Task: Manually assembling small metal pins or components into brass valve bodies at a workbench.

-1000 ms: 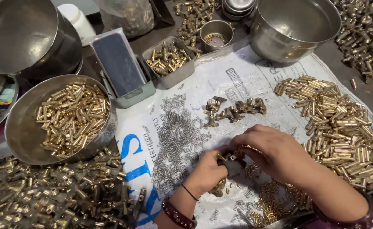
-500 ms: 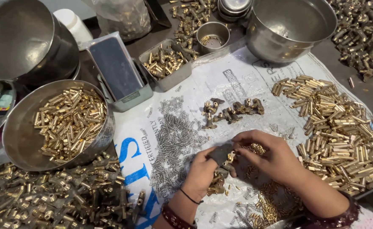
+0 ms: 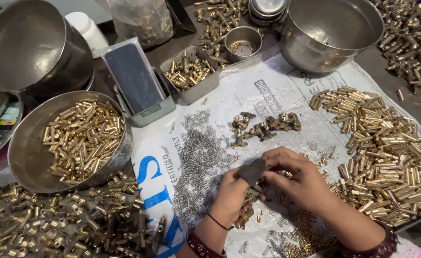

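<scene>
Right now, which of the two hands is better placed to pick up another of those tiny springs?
Probably the left hand. The pile of small springs lies just beside it on the printed sheet, while the right hand sits on the far side, nearer the heap of brass tubes.

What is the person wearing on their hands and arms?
The left hand has a dark, worn cover over its thumb and a thin black band round the wrist. Further up that arm sits a dark red bangle. The right hand is bare, with a dark red bangle on its arm too. No sleeves show.
</scene>
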